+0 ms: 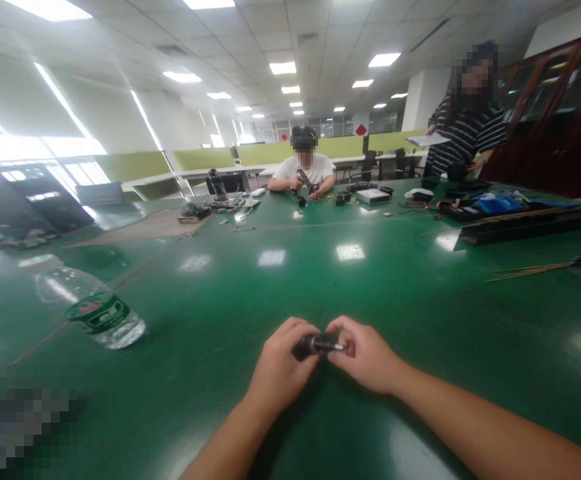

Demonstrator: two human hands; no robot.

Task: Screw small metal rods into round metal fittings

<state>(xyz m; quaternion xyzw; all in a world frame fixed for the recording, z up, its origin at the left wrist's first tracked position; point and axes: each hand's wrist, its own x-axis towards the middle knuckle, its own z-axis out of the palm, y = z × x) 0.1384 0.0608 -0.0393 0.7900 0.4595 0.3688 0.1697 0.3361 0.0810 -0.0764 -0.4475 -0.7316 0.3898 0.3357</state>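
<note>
Low over the green table, my left hand is closed around a dark cylindrical tool. From the tool a thin shaft with a bright metal tip points to the right. My right hand curls its thumb and fingers around that tip, with the fingertips at the shaft's end. How firmly the right fingers press on it cannot be made out. The tool's rear end is hidden in my left palm.
A clear water bottle with a green label stands left on the green table. Across sits a person in a white shirt; another in a striped top stands right. Tools and thin rods lie right; a brown cloth lies far left.
</note>
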